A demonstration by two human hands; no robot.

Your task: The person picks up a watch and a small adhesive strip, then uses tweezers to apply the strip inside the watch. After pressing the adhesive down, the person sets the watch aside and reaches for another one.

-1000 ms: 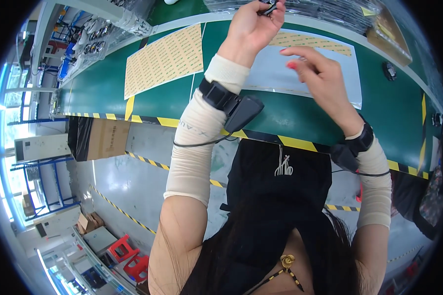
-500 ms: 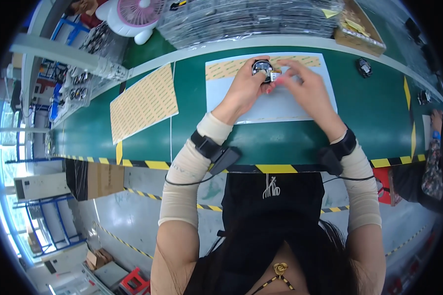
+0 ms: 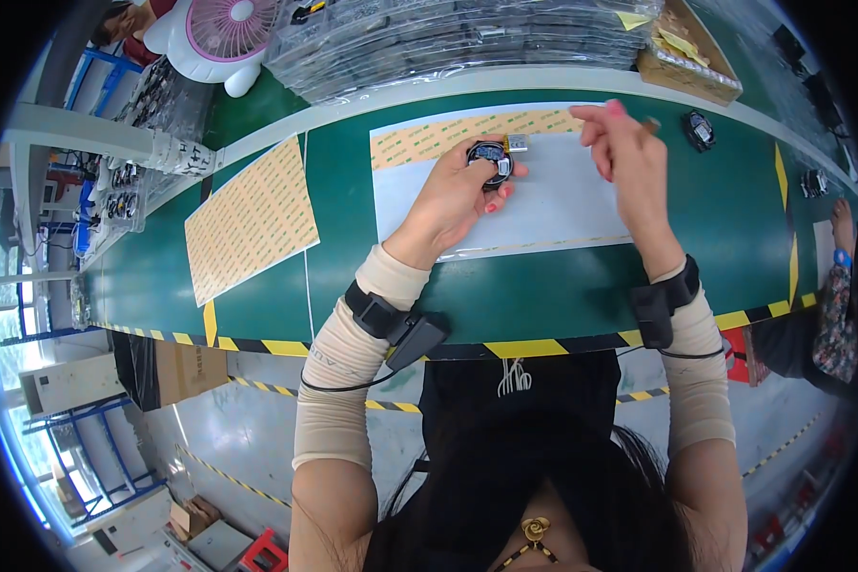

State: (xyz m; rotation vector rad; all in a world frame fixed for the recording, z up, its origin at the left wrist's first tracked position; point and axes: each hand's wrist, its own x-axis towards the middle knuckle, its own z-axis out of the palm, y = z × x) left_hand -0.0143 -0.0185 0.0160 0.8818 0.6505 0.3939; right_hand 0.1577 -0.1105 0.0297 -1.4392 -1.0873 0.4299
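Observation:
My left hand (image 3: 453,198) is closed around a round black electronic housing (image 3: 489,164), its open face turned up to show small circuit parts. A small silvery battery-like block (image 3: 517,143) sticks out past the housing's upper right rim. Apart from it, my right hand (image 3: 631,172) is raised over the right end of the white sheet (image 3: 543,205), fingers partly bent and spread. A tiny brownish bit (image 3: 651,125) shows by those fingers; I cannot tell what it is. Tan adhesive backing (image 3: 415,143) with green print runs along the sheet's far edge.
Another tan printed sheet (image 3: 253,219) lies on the green bench at left. A black round device (image 3: 700,131) sits at far right. Beyond the bench are wrapped stacked trays (image 3: 429,52), a carton (image 3: 691,67) and a pink-white fan (image 3: 229,38). A co-worker's arm (image 3: 837,296) is at right.
My right hand has left the battery-like block and moved right, its fingers spreading. The block now juts up and right of the housing. The whole view has shifted slightly.

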